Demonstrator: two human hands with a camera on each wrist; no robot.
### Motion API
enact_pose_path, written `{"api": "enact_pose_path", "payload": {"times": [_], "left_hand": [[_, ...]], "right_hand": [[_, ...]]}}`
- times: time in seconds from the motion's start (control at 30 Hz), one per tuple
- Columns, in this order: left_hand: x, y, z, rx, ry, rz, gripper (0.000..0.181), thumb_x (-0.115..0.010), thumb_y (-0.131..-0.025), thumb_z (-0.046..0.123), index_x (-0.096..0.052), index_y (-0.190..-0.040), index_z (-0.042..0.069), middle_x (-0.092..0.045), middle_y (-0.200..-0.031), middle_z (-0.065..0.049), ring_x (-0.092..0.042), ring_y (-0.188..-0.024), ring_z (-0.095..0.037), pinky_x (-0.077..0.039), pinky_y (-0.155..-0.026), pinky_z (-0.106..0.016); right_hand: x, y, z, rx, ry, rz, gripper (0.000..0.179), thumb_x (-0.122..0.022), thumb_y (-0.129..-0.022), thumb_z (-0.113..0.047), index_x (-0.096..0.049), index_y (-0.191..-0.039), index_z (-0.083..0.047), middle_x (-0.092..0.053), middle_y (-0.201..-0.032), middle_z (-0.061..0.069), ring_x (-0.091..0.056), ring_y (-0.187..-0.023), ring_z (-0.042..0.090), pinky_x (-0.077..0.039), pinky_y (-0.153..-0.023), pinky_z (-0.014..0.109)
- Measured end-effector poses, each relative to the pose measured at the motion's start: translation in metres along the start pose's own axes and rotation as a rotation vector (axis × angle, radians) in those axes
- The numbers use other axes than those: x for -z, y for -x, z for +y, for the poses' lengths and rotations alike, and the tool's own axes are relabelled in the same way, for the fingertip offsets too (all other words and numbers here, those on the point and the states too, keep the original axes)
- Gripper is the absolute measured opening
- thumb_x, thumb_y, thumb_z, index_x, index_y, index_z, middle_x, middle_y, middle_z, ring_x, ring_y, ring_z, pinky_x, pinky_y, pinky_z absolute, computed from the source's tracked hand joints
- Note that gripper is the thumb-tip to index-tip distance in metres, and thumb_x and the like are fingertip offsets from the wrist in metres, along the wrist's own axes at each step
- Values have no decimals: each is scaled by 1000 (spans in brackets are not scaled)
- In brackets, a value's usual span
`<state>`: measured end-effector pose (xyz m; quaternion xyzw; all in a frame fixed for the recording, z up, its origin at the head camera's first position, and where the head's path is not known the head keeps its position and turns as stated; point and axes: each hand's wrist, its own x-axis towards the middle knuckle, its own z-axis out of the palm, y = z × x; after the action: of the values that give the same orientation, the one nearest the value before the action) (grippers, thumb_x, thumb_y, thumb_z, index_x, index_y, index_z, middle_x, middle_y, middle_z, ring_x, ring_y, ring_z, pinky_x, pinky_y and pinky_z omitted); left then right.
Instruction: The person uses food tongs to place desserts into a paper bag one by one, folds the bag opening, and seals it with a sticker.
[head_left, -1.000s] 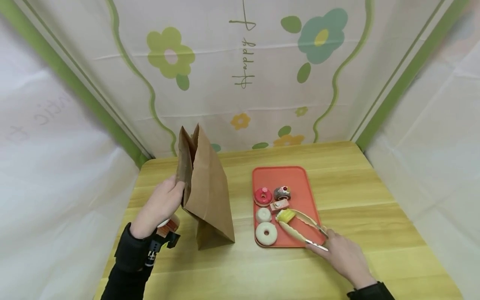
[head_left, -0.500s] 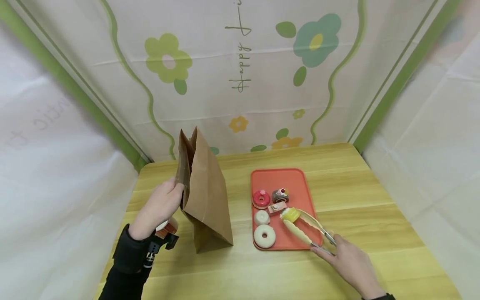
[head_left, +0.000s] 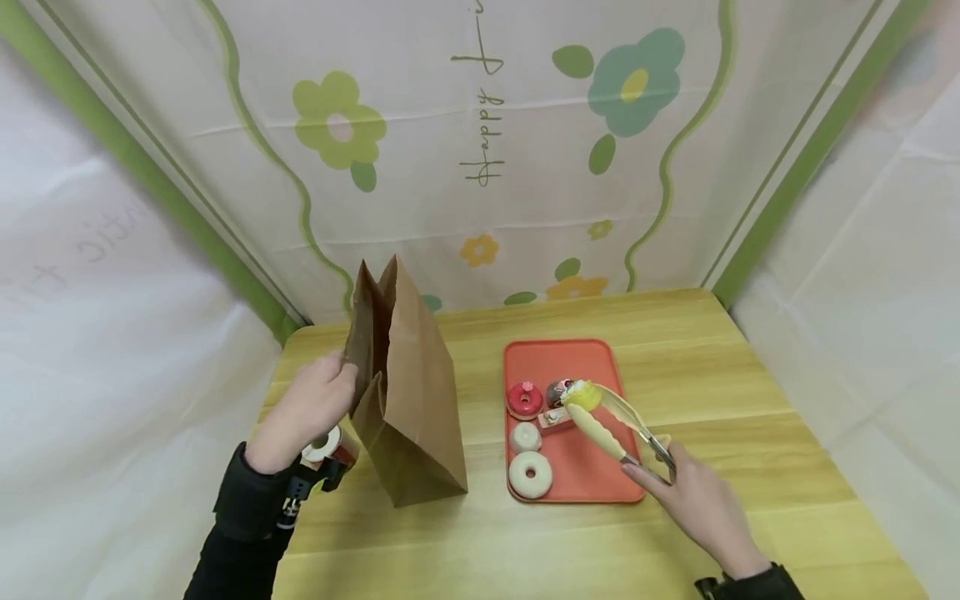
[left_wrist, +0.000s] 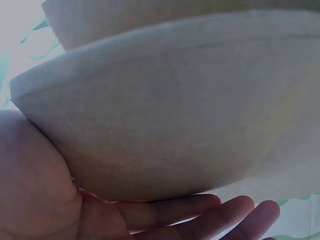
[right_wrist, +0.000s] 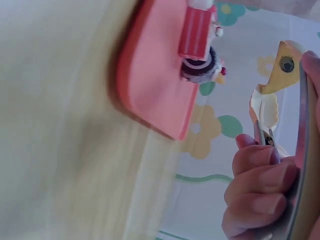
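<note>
With my left hand (head_left: 303,412) I grip the left edge of the brown paper bag's (head_left: 420,392) mouth, and the bag stands upright on the table, its mouth parted. In the left wrist view, my fingers (left_wrist: 175,212) lie along the bag's panel (left_wrist: 150,115). My right hand (head_left: 705,504) holds a pair of tongs (head_left: 600,433) with cream tips and metal arms. Between those tips is a small yellow toy cake (head_left: 585,395) with a whitish top, raised above the red tray (head_left: 581,479). It overlaps a dark toy cake roll (head_left: 557,393) in the head view.
On the tray's left side lie a pink donut (head_left: 525,400), a small white round cake (head_left: 525,437), a white donut (head_left: 530,475) and a pink block-shaped cake (head_left: 553,419). A cylindrical item with a white ring end (head_left: 322,446) sits left of the bag, partly behind my left wrist.
The tongs have lifted the yellow toy cake off the tray, up and slightly right. My left hand has pulled the bag's edge left, widening its mouth.
</note>
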<state>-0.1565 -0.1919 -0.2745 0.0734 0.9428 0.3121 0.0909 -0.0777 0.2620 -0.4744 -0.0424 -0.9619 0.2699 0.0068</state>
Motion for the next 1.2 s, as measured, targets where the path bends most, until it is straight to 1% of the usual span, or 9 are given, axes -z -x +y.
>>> {"api": "enact_pose_path", "payload": {"times": [0.07,0.17,0.3,0.57,0.7,0.77,0.9,1.07,1.2], "left_hand": [[-1,0,-1,3,9,4,45,-23,-105,19,-49,-131,-5,-37,-64,-5,-34,-51,-19,-32,-54,-35],[-3,1,-2,13,23,7,42,-24,-104,19,-50,-127,-4,-36,-64,-5,-33,-49,-18,-33,-51,-35],[-4,3,-4,20,38,4,44,-25,-104,18,-47,-137,-3,-36,-61,-4,-30,-47,-16,-32,-49,-34],[-6,2,-4,-18,24,18,44,-24,-105,21,-49,-133,-2,-36,-68,-6,-35,-58,-20,-33,-62,-37],[-8,-1,-4,-15,36,6,40,-25,-106,23,-52,-126,1,-34,-71,-6,-36,-62,-21,-33,-66,-40],[-10,0,-5,-10,43,3,36,-26,-106,23,-53,-116,2,-34,-72,-7,-35,-63,-21,-32,-66,-40],[-11,0,-7,12,58,-7,32,-27,-106,24,-50,-107,2,-35,-70,-8,-32,-59,-20,-30,-62,-38],[-10,-2,-6,35,29,0,34,-28,-106,25,-50,-94,3,-39,-72,-9,-37,-61,-22,-32,-62,-36],[-11,-1,-7,25,35,0,34,-27,-107,26,-47,-87,6,-36,-70,-8,-34,-59,-21,-30,-61,-36]], "right_hand": [[4,-4,-4,10,-19,5,61,-59,-85,-70,-45,-81,-11,-34,-59,0,-32,-47,15,-24,-45,29],[8,-10,-13,28,-35,13,61,-57,-85,-71,-45,-81,-11,-34,-60,0,-33,-48,16,-23,-46,29],[14,-19,-28,55,-44,15,61,-56,-86,-71,-45,-83,-12,-35,-60,1,-34,-48,17,-23,-47,30],[24,-39,-64,108,-90,26,58,-57,-86,-70,-48,-90,-12,-36,-62,2,-36,-49,17,-25,-47,31],[31,-49,-89,142,-131,24,56,-57,-86,-70,-50,-96,-14,-36,-63,2,-36,-50,18,-25,-48,32],[35,-53,-102,180,-143,29,56,-58,-87,-68,-50,-95,-13,-35,-62,2,-34,-50,18,-25,-49,32],[39,-62,-130,266,-144,45,56,-61,-87,-65,-46,-85,-11,-32,-60,1,-32,-49,17,-24,-49,32],[46,-71,-169,351,-133,38,58,-59,-86,-69,-46,-86,-12,-36,-60,1,-35,-48,16,-26,-47,32],[53,-79,-201,413,-174,28,61,-58,-85,-71,-47,-86,-11,-33,-60,0,-30,-47,16,-23,-47,32]]}}
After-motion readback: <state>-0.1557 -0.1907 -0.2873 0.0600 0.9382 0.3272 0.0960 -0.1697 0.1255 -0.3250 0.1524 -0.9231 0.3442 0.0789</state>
